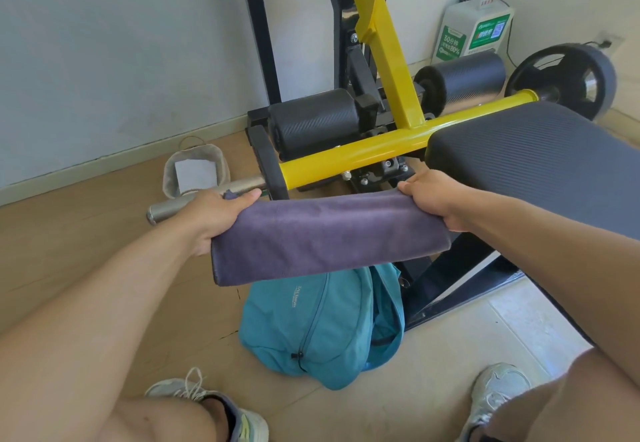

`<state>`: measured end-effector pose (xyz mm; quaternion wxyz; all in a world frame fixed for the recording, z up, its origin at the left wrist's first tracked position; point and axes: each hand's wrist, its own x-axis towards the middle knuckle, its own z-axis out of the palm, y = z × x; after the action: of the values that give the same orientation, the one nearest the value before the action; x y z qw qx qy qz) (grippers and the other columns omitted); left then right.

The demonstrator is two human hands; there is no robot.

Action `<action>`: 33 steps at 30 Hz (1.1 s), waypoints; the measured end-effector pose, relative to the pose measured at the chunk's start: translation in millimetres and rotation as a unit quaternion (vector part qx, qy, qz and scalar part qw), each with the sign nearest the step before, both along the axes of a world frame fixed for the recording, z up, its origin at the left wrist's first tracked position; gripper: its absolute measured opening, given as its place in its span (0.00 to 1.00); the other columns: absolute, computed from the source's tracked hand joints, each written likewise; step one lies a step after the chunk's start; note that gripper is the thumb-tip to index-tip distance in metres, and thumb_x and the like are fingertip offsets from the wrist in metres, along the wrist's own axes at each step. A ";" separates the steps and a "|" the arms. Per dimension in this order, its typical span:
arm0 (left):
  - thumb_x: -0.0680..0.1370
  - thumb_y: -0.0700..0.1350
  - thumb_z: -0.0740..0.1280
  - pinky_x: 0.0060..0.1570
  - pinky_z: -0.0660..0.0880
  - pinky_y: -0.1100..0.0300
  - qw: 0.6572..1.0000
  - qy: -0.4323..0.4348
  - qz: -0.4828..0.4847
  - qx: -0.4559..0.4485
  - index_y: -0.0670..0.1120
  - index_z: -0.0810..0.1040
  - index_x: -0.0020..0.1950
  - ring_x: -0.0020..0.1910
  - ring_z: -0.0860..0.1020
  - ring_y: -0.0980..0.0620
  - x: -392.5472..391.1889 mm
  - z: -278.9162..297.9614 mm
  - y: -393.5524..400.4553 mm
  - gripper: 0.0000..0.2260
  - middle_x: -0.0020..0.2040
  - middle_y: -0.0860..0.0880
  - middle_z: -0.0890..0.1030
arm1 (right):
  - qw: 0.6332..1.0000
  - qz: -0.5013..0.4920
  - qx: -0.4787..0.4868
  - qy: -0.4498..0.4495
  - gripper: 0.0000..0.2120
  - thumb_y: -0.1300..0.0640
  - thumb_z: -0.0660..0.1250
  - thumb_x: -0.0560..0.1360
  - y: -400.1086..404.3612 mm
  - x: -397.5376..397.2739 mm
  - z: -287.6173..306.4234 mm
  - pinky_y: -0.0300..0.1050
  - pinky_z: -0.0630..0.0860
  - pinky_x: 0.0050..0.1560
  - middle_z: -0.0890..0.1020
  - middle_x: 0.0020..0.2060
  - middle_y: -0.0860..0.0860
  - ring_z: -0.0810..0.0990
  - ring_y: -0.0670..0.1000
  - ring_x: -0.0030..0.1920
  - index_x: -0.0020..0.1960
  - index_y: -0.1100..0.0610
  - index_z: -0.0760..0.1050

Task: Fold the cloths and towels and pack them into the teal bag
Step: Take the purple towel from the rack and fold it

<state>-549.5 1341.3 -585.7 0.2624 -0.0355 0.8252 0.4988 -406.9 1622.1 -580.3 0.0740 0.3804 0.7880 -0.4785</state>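
A purple towel (325, 237), folded into a long band, hangs stretched in the air between my hands. My left hand (218, 216) grips its left end with the thumb on top. My right hand (433, 195) grips the right end, fingers curled over the upper edge. Directly below the towel the teal bag (311, 324) lies slumped on the floor between my feet, its zip running down the front. Whether the bag's mouth is open I cannot tell; the towel covers its top.
A black and yellow weight bench (363, 154) stands just beyond the towel, its grey padded seat (540, 154) at right. A small beige basket (195, 173) holding white cloth sits on the wooden floor at left, beside a steel bar end (166, 209). My shoes frame the bag.
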 end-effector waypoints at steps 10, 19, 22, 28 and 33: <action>0.80 0.50 0.70 0.28 0.80 0.60 0.996 -0.007 -0.020 0.081 0.42 0.82 0.49 0.31 0.83 0.55 29.3 11.5 27.7 0.11 0.39 0.48 0.85 | 0.982 -0.048 0.087 0.162 0.14 0.47 0.59 0.84 -23.5 -9.9 -13.0 0.50 0.79 0.49 0.82 0.48 0.55 0.81 0.53 0.47 0.58 0.57 0.74; 0.81 0.50 0.69 0.28 0.80 0.57 0.992 -0.011 -0.032 0.119 0.40 0.82 0.46 0.31 0.85 0.53 63.6 10.3 61.1 0.14 0.38 0.45 0.85 | 0.959 0.058 0.105 0.258 0.10 0.46 0.61 0.83 -81.7 -4.4 -9.7 0.39 0.68 0.36 0.80 0.42 0.44 0.77 0.43 0.41 0.59 0.52 0.71; 0.82 0.51 0.67 0.31 0.82 0.55 0.990 -0.027 -0.026 0.135 0.39 0.82 0.47 0.34 0.85 0.49 68.6 10.7 68.0 0.15 0.39 0.44 0.85 | 0.957 0.076 0.110 0.257 0.11 0.45 0.62 0.82 -92.7 -0.8 -9.3 0.38 0.68 0.35 0.79 0.40 0.44 0.77 0.42 0.38 0.58 0.51 0.71; 0.84 0.54 0.62 0.33 0.83 0.51 0.989 -0.053 -0.022 0.137 0.35 0.80 0.57 0.36 0.86 0.46 76.7 14.2 73.1 0.21 0.40 0.41 0.85 | 0.955 0.085 0.118 0.257 0.11 0.44 0.64 0.81 -100.0 2.9 -8.4 0.40 0.73 0.36 0.80 0.39 0.45 0.78 0.44 0.37 0.56 0.51 0.72; 0.85 0.56 0.59 0.35 0.84 0.49 0.985 -0.072 -0.017 0.155 0.38 0.81 0.59 0.38 0.86 0.45 79.8 18.7 70.2 0.22 0.43 0.41 0.86 | 0.949 0.107 0.126 0.267 0.09 0.45 0.66 0.80 -99.3 5.1 -7.6 0.31 0.71 0.35 0.80 0.37 0.47 0.76 0.40 0.36 0.54 0.50 0.75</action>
<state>-469.8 1411.5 -566.9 0.3321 -0.0159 0.7174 0.6121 -401.8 1522.8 -587.9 -0.1368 0.1579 0.8688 -0.4489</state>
